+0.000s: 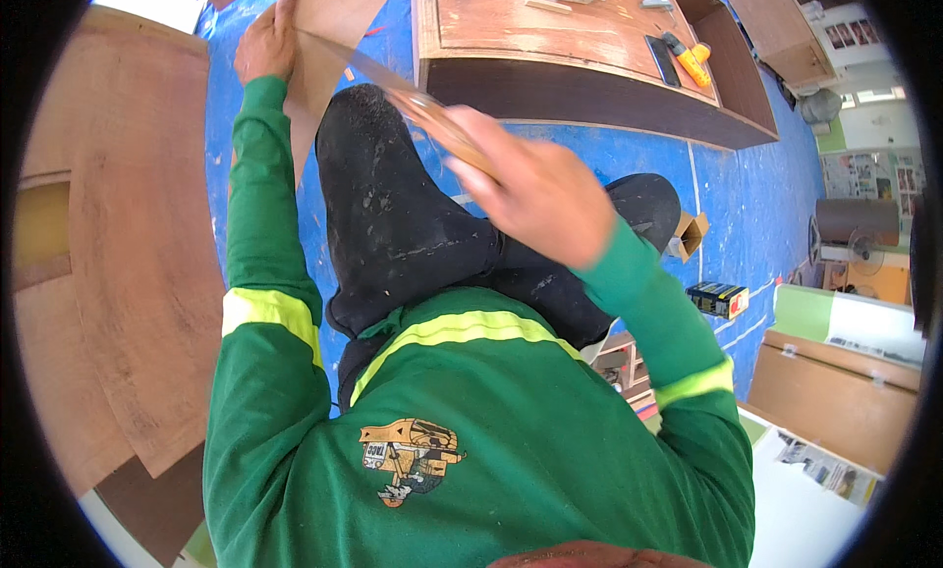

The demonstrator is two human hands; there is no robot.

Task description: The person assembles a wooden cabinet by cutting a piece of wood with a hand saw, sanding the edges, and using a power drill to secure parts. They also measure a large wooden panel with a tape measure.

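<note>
My right hand (535,190) is closed around the wooden handle of a hand saw (359,62), slightly blurred by motion. Its long, thin blade slants up and left toward my left hand (265,46). That hand grips the left edge of a light brown plywood board (334,18), with its fingers partly hidden. The board lies at the upper left beside my bent knee, and the blade's far end crosses over it close to my left hand. Whether the teeth touch the wood I cannot tell.
A dark-sided wooden cabinet (589,92) lies ahead, bearing a phone (662,61) and a yellow-black tool (691,62). Large brown panels (138,234) stand at left. On the blue floor sheet (732,205), right, are a small black box (719,299) and an open carton (691,236).
</note>
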